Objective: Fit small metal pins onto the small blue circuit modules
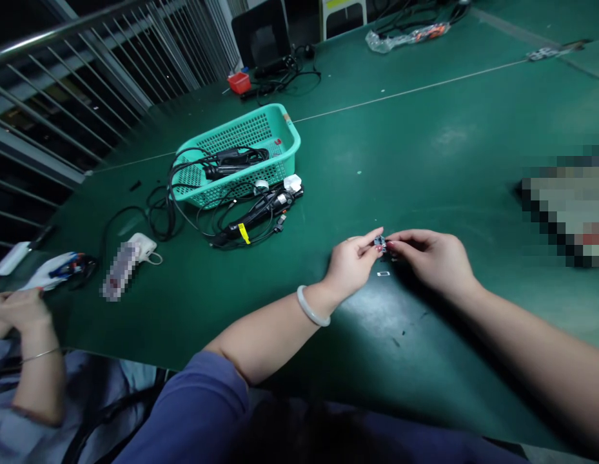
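My left hand (351, 261) and my right hand (432, 258) meet over the green table (425, 148), fingertips pinched together on a small blue-grey part (380, 242). The left hand wears a pale bangle at the wrist. A tiny white piece (383, 274) lies on the table just below the two hands. Both hands hover slightly above the surface.
A teal plastic basket (241, 154) with black cables and chargers (253, 216) spilling out sits to the left. A white device (142, 247) lies further left. Another person's hand (19, 309) rests at the left edge. A metal railing (86, 77) borders the table.
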### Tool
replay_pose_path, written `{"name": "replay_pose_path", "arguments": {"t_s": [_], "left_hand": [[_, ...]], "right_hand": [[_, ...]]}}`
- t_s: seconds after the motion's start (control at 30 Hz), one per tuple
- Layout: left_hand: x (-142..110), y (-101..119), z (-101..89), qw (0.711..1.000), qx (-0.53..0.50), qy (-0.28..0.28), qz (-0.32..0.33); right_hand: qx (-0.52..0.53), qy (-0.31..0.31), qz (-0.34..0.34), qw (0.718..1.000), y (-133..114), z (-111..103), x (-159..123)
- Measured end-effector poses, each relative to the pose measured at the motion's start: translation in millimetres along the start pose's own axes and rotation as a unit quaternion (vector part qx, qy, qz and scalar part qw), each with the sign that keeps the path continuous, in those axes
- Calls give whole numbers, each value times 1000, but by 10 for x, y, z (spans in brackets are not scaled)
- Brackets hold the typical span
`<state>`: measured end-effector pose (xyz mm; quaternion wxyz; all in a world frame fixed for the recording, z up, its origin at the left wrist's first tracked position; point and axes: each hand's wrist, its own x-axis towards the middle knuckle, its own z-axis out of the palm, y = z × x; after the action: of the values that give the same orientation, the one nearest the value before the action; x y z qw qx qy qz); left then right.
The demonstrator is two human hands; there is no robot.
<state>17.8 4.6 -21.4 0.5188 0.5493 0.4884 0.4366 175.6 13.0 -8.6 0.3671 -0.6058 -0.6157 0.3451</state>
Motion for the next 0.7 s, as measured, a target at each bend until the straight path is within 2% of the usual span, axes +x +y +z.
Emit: {"name": "replay_pose_path", "arguments": {"t_s": [0.1,0.2,0.43,0.57,0.7], "left_hand": [[3,-54,-7,998,43,0,44],[1,-56,-5,997,43,-3,57],[-19,26,-15,999,25,1,47],[-21,52,-26,998,34,-1,52],[-8,48,-11,999,24,-2,25]], "right_hand": [[11,-1,5,1000,42,-2,16],[14,-11,4,1000,45,-1,10],[-15,-12,-36,999,-74,-34,-14],[10,-16,-32,999,-90,-42,-12],[41,-14,-28,999,-64,-24,-3]]}}
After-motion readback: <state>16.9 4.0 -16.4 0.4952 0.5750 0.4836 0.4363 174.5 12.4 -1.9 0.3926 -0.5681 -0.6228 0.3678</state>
